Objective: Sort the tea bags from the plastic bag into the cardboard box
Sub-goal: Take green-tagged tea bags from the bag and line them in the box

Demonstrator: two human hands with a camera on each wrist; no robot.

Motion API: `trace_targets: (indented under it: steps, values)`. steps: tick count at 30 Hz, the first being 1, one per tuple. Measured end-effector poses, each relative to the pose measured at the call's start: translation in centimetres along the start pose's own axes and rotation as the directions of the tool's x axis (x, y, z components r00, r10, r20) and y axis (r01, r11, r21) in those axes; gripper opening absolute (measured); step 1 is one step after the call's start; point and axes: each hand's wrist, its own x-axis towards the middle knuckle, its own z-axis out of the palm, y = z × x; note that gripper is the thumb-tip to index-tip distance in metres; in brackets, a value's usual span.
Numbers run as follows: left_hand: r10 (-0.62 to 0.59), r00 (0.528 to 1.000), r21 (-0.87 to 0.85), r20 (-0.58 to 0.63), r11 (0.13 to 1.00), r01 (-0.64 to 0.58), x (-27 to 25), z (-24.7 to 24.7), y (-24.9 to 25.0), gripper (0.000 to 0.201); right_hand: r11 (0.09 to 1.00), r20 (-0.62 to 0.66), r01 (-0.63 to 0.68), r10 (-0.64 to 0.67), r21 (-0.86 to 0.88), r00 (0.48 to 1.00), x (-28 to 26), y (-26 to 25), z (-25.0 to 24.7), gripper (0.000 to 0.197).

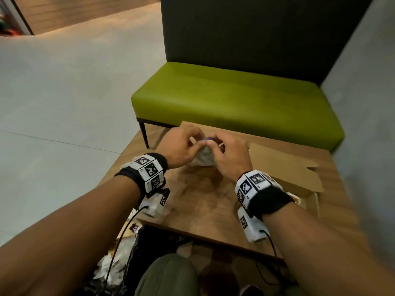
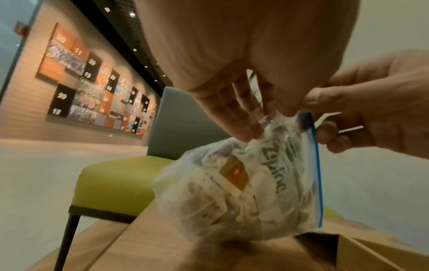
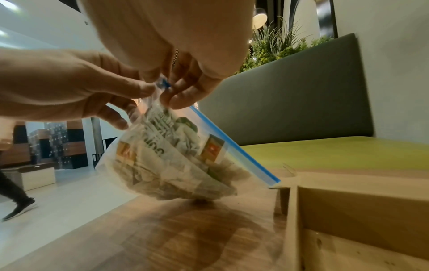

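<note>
A clear zip plastic bag (image 1: 203, 157) (image 2: 243, 183) (image 3: 176, 161) with a blue seal strip hangs just above the wooden table, stuffed with tea bags (image 2: 232, 174) (image 3: 212, 150) that have orange tags. My left hand (image 1: 181, 146) (image 2: 246, 119) pinches the bag's top corner. My right hand (image 1: 226, 154) (image 3: 176, 91) pinches the same corner at the blue strip, fingertips close to the left hand's. The open cardboard box (image 1: 288, 167) (image 3: 348, 201) (image 2: 371, 253) lies on the table just right of the bag, its inside mostly hidden.
The wooden table (image 1: 203, 199) stands before a green bench (image 1: 235, 99) with a dark backrest. Crumpled wrappers and cables (image 1: 115, 263) lie on the floor at lower left. In the right wrist view a person's leg (image 3: 14, 198) crosses the far left.
</note>
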Motion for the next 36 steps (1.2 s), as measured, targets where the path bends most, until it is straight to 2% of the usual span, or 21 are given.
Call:
trace_targets:
  steps: [3,6,9,12,13,14,16,18,20,23,25,29,31,34,36]
  values:
    - [0.057,0.998,0.105,-0.004,0.993,-0.056,0.2,-0.4,0.2,0.019,0.999,-0.018,0.022,-0.023,-0.045,1.000,0.2,0.4,0.8,0.019]
    - [0.003,0.997,0.067,-0.072,0.998,0.002,0.3,-1.1,-0.3,0.018,0.991,0.001,0.008,-0.008,-0.134,1.000,0.3,1.1,1.3,0.013]
    - [-0.155,0.972,-0.105,-0.177,0.985,0.138,0.6,-2.3,-1.0,0.017,0.979,-0.027,-0.096,0.092,-0.178,0.995,0.0,2.9,0.7,0.009]
    - [-0.412,0.870,-0.406,-0.271,0.868,0.285,1.0,-3.8,-1.0,0.011,0.949,-0.080,-0.223,0.210,-0.222,0.974,-0.1,4.3,-0.4,0.011]
    - [-0.451,0.847,-0.451,-0.282,0.841,0.298,0.9,-4.2,-1.2,0.012,0.942,-0.094,-0.244,0.228,-0.231,0.969,0.1,4.4,-0.7,0.012]
    - [-0.453,0.843,-0.444,-0.289,0.844,0.301,0.8,-4.4,-1.5,0.014,0.938,-0.107,-0.257,0.238,-0.233,0.965,0.3,4.3,-0.9,0.013]
    - [-0.413,0.877,-0.371,-0.247,0.876,0.308,0.2,-4.5,-2.3,0.021,0.935,-0.152,-0.295,0.268,-0.197,0.951,0.9,4.3,-1.2,0.014]
    - [-0.377,0.918,-0.296,-0.122,0.897,0.329,-0.6,-4.3,-2.8,0.037,0.939,-0.182,-0.308,0.280,-0.154,0.943,1.2,4.5,-1.4,0.012]
    - [-0.363,0.932,-0.202,0.022,0.911,0.359,-1.1,-3.9,-2.6,0.051,0.946,-0.167,-0.291,0.266,-0.143,0.949,1.1,4.7,-1.2,0.009]
    - [-0.317,0.927,-0.021,0.199,0.945,0.328,-0.8,-2.8,-1.3,0.044,0.955,-0.172,-0.277,0.257,-0.103,0.951,0.7,4.5,-0.9,0.009]
    - [-0.302,0.918,0.105,0.257,0.953,0.284,-0.2,-1.7,-0.5,0.037,0.961,-0.179,-0.268,0.252,-0.072,0.951,0.6,4.2,-0.7,0.009]
    - [-0.292,0.904,0.124,0.313,0.956,0.266,0.8,-0.2,0.0,0.018,0.969,-0.167,-0.239,0.227,-0.054,0.959,0.4,3.9,-1.0,0.015]
    - [-0.310,0.907,0.143,0.285,0.949,0.280,1.1,0.3,0.1,0.015,0.971,-0.199,-0.218,0.195,-0.101,0.960,0.0,3.6,-1.2,0.023]
    - [-0.350,0.917,0.091,0.194,0.937,0.338,1.1,1.0,0.2,0.014,0.980,-0.228,-0.081,0.038,-0.181,0.973,-0.5,2.3,-0.9,0.016]
    - [-0.361,0.919,0.064,0.157,0.932,0.356,0.8,1.5,0.4,0.013,0.981,-0.132,0.041,-0.067,-0.189,0.989,-0.6,1.6,-0.3,0.011]
